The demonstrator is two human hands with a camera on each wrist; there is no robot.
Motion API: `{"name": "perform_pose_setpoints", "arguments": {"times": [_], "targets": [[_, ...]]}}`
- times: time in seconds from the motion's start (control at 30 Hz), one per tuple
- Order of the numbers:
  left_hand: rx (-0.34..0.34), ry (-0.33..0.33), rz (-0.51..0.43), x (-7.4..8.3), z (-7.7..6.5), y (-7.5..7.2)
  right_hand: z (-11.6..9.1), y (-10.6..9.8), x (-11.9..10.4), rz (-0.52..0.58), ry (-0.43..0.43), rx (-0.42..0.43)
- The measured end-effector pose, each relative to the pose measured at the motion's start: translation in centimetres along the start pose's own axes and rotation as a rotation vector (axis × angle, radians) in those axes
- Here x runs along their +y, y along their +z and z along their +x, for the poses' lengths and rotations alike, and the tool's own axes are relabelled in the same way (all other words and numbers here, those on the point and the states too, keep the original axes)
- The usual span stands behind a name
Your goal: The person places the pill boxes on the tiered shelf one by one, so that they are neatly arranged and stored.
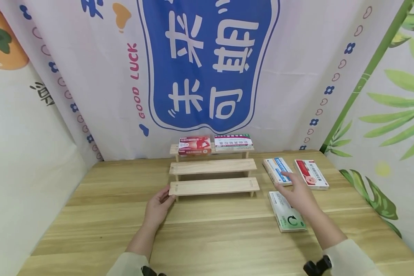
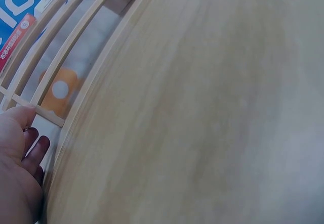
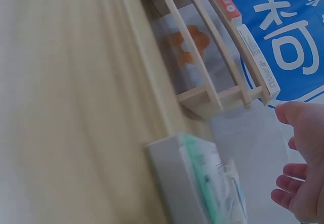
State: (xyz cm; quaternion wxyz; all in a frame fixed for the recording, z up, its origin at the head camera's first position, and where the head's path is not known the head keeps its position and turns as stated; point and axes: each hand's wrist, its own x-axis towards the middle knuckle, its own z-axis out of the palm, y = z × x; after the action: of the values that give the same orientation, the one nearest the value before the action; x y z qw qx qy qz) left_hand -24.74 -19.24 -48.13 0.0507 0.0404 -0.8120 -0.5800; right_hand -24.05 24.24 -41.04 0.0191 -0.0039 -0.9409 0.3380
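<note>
A three-step wooden display rack (image 1: 214, 186) stands on the table. My left hand (image 1: 157, 209) grips the left end of its lowest step, with the thumb at the front corner. In the left wrist view, the thumb of that hand (image 2: 17, 155) lies against the rack's end. My right hand (image 1: 298, 191) hovers at the blue-and-white medicine box (image 1: 277, 171), fingers loosely spread and holding nothing. Partly under that hand and wrist lies a green-and-white medicine box (image 1: 286, 212). To the right is a red-and-white medicine box (image 1: 311, 174).
On the rack's top step lie a red medicine box (image 1: 194, 145) and a white, purple and green medicine box (image 1: 233, 142). A printed curtain (image 1: 289, 84) hangs behind the wooden table (image 1: 214, 241).
</note>
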Motion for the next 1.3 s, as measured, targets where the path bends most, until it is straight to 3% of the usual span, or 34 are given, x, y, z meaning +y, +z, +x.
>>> {"name": "perform_pose_setpoints", "arguments": {"times": [0.23,0.63,0.93,1.3], "targets": [[-0.004,0.010,-0.009,-0.1,0.1,-0.2,-3.9,0.7,1.4,-0.027,0.016,0.025],[-0.005,0.012,-0.011,0.0,-0.1,-0.2,-7.6,3.0,3.1,-0.044,0.071,0.007],[0.001,0.009,-0.005,-0.1,-0.2,-0.2,-9.3,4.3,3.2,-0.107,0.119,0.016],[-0.003,0.017,-0.020,-0.1,0.0,0.0,-9.7,4.6,2.8,-0.210,0.128,0.068]]}}
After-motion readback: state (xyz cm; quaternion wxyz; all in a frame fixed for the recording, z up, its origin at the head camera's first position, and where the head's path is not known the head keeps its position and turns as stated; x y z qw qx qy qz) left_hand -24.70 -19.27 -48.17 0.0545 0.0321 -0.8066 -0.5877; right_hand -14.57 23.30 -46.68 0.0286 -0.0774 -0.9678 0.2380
